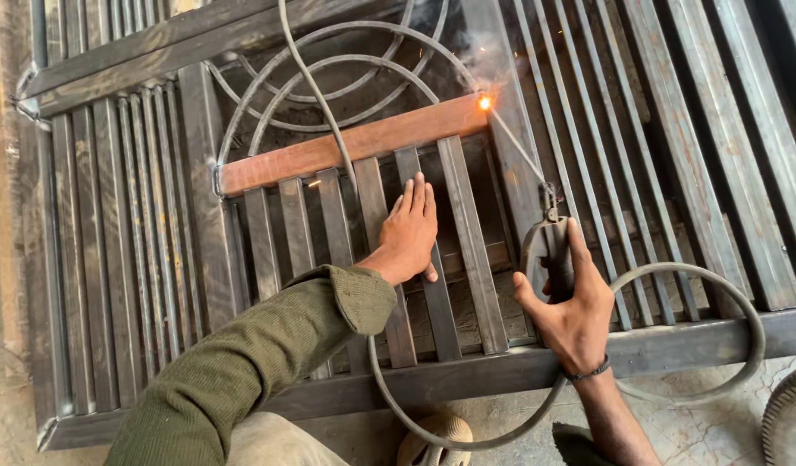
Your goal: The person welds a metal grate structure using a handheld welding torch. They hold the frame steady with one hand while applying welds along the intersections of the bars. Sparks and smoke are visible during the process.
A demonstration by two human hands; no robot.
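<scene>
My right hand grips a welding electrode holder whose thin rod reaches up-left to a glowing spark at the right end of a rusty brown crossbar. My left hand lies flat, fingers together, on the dark vertical steel slats just below that bar. Smoke rises above the spark. A grey cable loops from the holder round to the right and under my left sleeve.
The work is a large steel gate frame lying flat, with many vertical bars left and right and curved rod rings at top. A sandalled foot shows below; a toothed disc sits bottom right.
</scene>
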